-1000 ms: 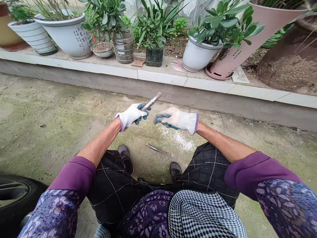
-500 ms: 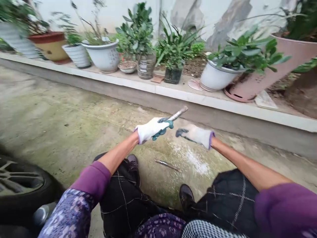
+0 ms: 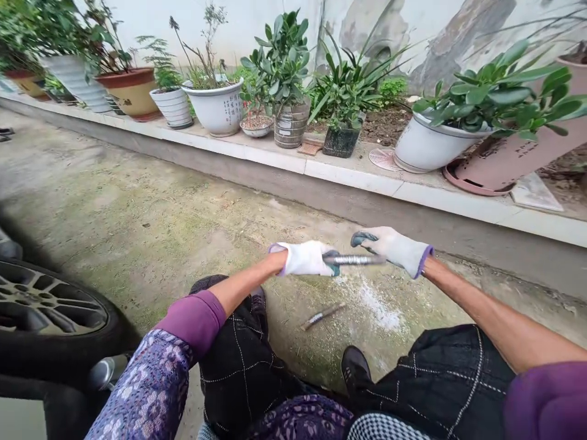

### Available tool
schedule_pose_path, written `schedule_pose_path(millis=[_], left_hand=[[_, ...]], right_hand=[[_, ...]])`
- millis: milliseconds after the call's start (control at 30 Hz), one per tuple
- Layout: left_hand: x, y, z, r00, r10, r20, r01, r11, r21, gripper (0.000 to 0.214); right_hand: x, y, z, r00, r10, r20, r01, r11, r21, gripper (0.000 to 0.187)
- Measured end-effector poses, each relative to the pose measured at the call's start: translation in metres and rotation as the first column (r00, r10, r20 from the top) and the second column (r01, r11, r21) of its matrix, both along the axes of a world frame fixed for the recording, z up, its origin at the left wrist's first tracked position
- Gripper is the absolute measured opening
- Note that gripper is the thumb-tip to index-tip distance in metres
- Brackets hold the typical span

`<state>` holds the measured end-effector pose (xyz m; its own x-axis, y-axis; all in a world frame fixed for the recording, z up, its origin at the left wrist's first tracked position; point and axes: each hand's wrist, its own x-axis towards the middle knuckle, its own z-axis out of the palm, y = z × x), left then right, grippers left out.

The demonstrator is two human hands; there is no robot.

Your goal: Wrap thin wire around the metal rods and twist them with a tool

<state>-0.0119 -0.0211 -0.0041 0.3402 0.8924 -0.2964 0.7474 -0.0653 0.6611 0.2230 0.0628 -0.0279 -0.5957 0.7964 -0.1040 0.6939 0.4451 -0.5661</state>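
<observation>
My left hand (image 3: 307,258), in a white glove with dark green fingers, is closed around one end of a short rod (image 3: 355,260). The rod has a silvery, ridged middle and a dull brownish end, and it points right, blurred by motion. Just above and right of its free end is my right hand (image 3: 389,244), gloved alike, apart from the rod. Its fingers are curled together, and whatever they may hold is hidden. A second, similar rod (image 3: 323,315) lies on the concrete between my shoes, beside a scatter of white powder or crumbs (image 3: 378,305).
A low tiled ledge (image 3: 284,160) crosses ahead, bearing potted plants, among them a white pot (image 3: 215,107) and a leaning pink pot (image 3: 499,156). At my left stands a car wheel (image 3: 50,305), with a metal can-like object (image 3: 105,371) close by.
My left hand has swung the rod from tilting up and away to nearly level, pointing right. My right hand stays near its free end. The view has shifted left.
</observation>
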Motion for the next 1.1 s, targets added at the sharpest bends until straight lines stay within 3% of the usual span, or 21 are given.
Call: schedule_pose_path(millis=[67,167,267,333,400,500,633,800,867,967,1033,1100], left_hand=[[-0.005,0.005,0.006,0.992,-0.052,0.118,0.057,0.998,-0.041,0.026],[-0.016,0.021,0.008,0.986,0.062,0.152,-0.065,0.998,0.018,0.033],[-0.02,0.036,-0.002,0.984,0.099,-0.147,-0.084,0.99,0.11,0.033],[-0.017,0.04,-0.01,0.901,0.04,-0.432,0.025,0.989,0.143,0.029],[-0.01,0.038,-0.015,0.811,-0.021,-0.584,0.127,0.982,0.142,0.029],[0.001,0.03,-0.014,0.861,-0.072,-0.504,0.146,0.983,0.11,0.03],[0.004,0.02,-0.003,0.931,-0.106,-0.349,0.135,0.989,0.057,0.03],[-0.005,0.027,-0.001,0.962,0.026,-0.272,-0.009,0.998,0.065,0.037],[-0.005,0.033,-0.004,0.939,0.028,-0.343,0.003,0.996,0.089,0.032],[-0.002,0.038,-0.01,0.862,0.01,-0.507,0.074,0.987,0.144,0.029],[0.0,0.037,-0.013,0.819,0.0,-0.574,0.111,0.981,0.158,0.028],[0.003,0.033,-0.013,0.825,-0.022,-0.565,0.122,0.983,0.138,0.024]], right_hand=[[-0.003,-0.003,-0.001,1.0,-0.004,0.02,0.004,1.0,-0.002,0.025],[-0.014,-0.017,0.006,0.996,0.079,0.034,-0.08,0.997,0.012,0.026],[-0.025,-0.033,0.016,0.984,0.133,0.117,-0.135,0.991,0.012,0.028],[-0.028,-0.038,0.023,0.975,0.109,0.194,-0.123,0.991,0.06,0.028],[-0.026,-0.035,0.029,0.968,0.055,0.246,-0.09,0.987,0.132,0.027],[-0.016,-0.018,0.032,0.978,-0.002,0.21,-0.033,0.986,0.163,0.025],[-0.006,0.0,0.022,0.996,-0.004,0.093,-0.003,0.997,0.072,0.026],[-0.026,-0.022,0.013,0.991,0.074,0.113,-0.077,0.997,0.02,0.028],[-0.036,-0.035,0.019,0.971,0.13,0.203,-0.138,0.99,0.025,0.028],[-0.045,-0.046,0.033,0.918,0.101,0.384,-0.152,0.983,0.105,0.03],[-0.043,-0.044,0.041,0.892,0.052,0.449,-0.138,0.977,0.16,0.028],[-0.035,-0.035,0.044,0.901,0.02,0.432,-0.109,0.977,0.181,0.026]])
